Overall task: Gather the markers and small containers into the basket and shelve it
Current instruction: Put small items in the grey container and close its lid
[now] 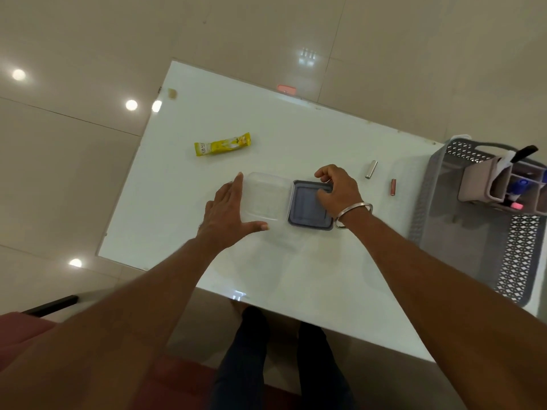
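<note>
Container (263,199) sits mid-counter (296,276). Left hand (228,208) fingers straight, bracing its side; right hand (337,190) fingers curled on grey lid (305,211). Risk: glossy top, light plastic skids into loose tubes (371,169) beyond, not into basket (515,261) at right.

arms (118,335): bare | right wrist: silver bangle (355,209) | legs: dark trousers (245,365)

One head-worn wide-angle view looks steeply down from close above the table's (296,276) near edge, facing its far edge. Floor (88,39) surrounds it, and the frame crops the basket (473,247) at the right edge.
</note>
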